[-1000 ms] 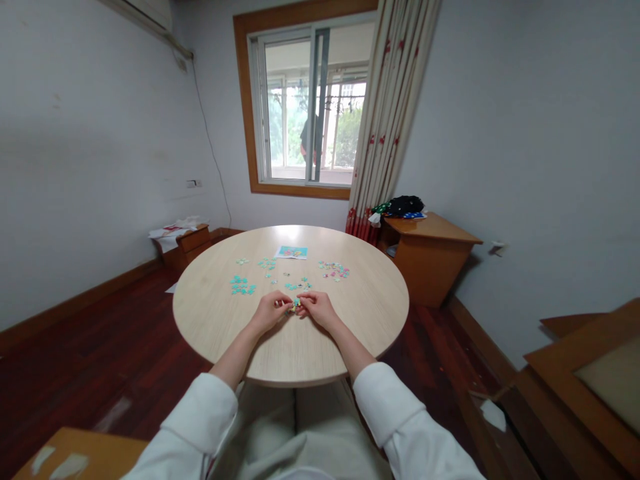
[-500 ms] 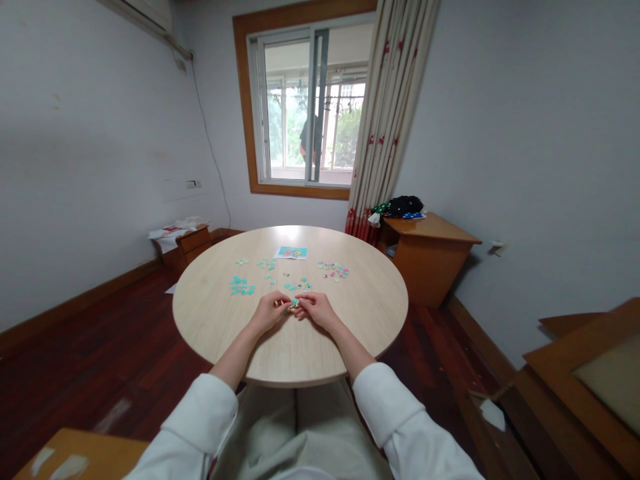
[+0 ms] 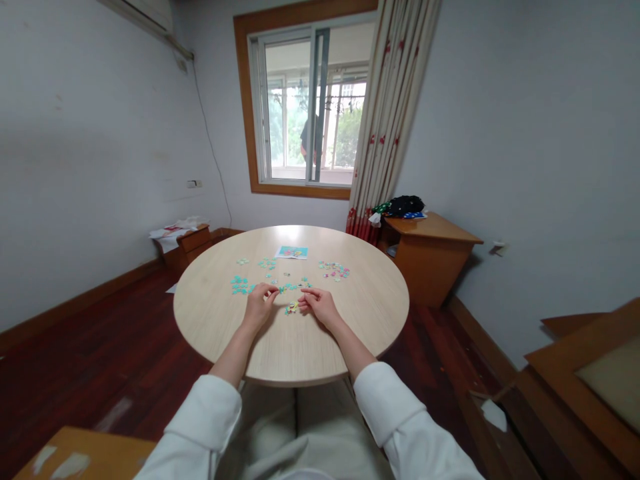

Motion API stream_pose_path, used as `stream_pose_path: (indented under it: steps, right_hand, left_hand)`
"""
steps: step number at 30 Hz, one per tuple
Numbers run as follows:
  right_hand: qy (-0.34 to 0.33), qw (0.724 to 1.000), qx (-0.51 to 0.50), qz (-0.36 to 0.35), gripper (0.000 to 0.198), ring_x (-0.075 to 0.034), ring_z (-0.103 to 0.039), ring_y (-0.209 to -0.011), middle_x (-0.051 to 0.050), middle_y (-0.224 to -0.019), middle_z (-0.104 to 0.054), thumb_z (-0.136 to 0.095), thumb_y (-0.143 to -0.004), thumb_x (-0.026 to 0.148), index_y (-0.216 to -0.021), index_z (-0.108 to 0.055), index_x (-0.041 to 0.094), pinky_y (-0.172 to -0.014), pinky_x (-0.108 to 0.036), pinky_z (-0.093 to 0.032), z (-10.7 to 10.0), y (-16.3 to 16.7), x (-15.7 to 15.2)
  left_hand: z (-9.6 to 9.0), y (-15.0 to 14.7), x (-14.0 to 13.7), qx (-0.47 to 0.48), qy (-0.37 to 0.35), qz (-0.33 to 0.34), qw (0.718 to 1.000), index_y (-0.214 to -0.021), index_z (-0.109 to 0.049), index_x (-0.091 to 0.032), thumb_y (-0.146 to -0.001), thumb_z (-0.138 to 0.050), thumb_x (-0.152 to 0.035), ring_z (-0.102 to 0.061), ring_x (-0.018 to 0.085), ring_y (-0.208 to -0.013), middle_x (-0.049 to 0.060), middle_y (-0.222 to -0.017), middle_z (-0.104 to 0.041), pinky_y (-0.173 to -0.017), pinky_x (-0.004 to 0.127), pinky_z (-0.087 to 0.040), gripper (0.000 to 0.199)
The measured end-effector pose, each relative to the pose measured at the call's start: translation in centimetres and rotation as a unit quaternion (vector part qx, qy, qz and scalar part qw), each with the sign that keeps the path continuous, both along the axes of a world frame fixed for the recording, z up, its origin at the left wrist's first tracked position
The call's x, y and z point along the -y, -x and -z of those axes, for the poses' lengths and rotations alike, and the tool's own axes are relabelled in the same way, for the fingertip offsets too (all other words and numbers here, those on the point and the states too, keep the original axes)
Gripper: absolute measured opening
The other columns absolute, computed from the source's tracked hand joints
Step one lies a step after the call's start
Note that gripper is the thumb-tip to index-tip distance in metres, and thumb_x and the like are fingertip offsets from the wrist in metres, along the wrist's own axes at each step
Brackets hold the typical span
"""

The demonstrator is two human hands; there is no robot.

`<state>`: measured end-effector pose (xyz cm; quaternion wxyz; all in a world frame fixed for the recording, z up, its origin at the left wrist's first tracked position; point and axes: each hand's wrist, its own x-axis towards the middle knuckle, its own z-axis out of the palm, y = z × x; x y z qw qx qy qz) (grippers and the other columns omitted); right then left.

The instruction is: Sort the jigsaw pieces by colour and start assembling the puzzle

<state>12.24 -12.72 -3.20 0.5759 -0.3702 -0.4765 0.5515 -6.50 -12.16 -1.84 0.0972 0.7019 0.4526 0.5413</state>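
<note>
My left hand [image 3: 259,304] pinches a small green puzzle piece at its fingertips, beside a loose row of teal puzzle pieces [image 3: 290,287]. My right hand [image 3: 321,306] hovers just right of a small multicoloured cluster of puzzle pieces [image 3: 291,308], its fingers slightly curled and apart, with nothing visible in them. The cluster lies on the table between and below both hands; whether its pieces are joined is too small to tell. A bright picture card [image 3: 292,253] lies farther back, showing a blue scene.
On the round wooden table [image 3: 215,327] are teal pieces [image 3: 240,285] at left, pale green pieces [image 3: 267,264] behind them, and pink and mixed pieces [image 3: 335,271] at right. A wooden desk [image 3: 435,230] with cloths stands beyond. Someone [image 3: 310,140] is visible through the window.
Both hands have parted from the multicoloured cluster, leaving it on the table. My left hand has moved left and away from me, to the row of pieces; my right hand has shifted slightly right.
</note>
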Motion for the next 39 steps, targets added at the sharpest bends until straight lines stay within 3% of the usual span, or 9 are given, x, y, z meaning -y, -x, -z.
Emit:
stream_pose_path:
  steps: [14, 23, 31, 39]
  right_hand:
    - [-0.017, 0.999, 0.002, 0.029, 0.029, -0.012, -0.061, -0.054, -0.003, -0.062, -0.066, -0.070, -0.061, 0.028, -0.085, -0.066, 0.012, -0.050, -0.026, -0.051, -0.2, -0.1, -0.1]
    - [-0.022, 0.999, 0.015, 0.032, 0.029, -0.011, -0.060, -0.053, -0.002, -0.062, -0.065, -0.069, -0.063, 0.027, -0.087, -0.066, 0.011, -0.052, -0.025, -0.051, -0.1, -0.1, -0.2]
    - [-0.015, 0.999, 0.019, 0.031, 0.030, -0.011, -0.060, -0.053, -0.003, -0.061, -0.066, -0.070, -0.063, 0.029, -0.087, -0.066, 0.012, -0.051, -0.024, -0.051, -0.2, -0.1, -0.2]
    - [-0.012, 0.999, 0.016, 0.034, 0.030, -0.010, -0.060, -0.052, -0.001, -0.060, -0.065, -0.071, -0.062, 0.029, -0.086, -0.066, 0.012, -0.050, -0.024, -0.051, -0.3, 0.0, 0.1]
  left_hand:
    - [0.4, 0.1, -0.2, -0.029, -0.019, -0.011, 0.999, -0.072, -0.064, -0.019, -0.076, -0.059, -0.020, -0.053, 0.015, -0.068, 0.003, -0.073, -0.064, -0.066, 0.028, -0.042, 0.007]
    - [1.3, 0.0, -0.8, -0.056, 0.039, 0.010, 0.998, -0.073, -0.066, -0.018, -0.075, -0.060, -0.019, -0.053, 0.015, -0.067, 0.004, -0.074, -0.066, -0.068, 0.029, -0.042, 0.006]
    - [1.1, -0.2, -0.4, -0.173, 0.096, 0.000, 0.980, -0.070, -0.068, -0.019, -0.072, -0.064, -0.022, -0.056, 0.019, -0.079, 0.004, -0.076, -0.067, -0.076, 0.033, -0.040, 0.006]
    - [1.0, -0.2, -0.2, -0.179, 0.127, -0.018, 0.975, -0.070, -0.069, -0.020, -0.072, -0.064, -0.020, -0.058, 0.019, -0.080, 0.005, -0.078, -0.067, -0.072, 0.030, -0.039, 0.006]
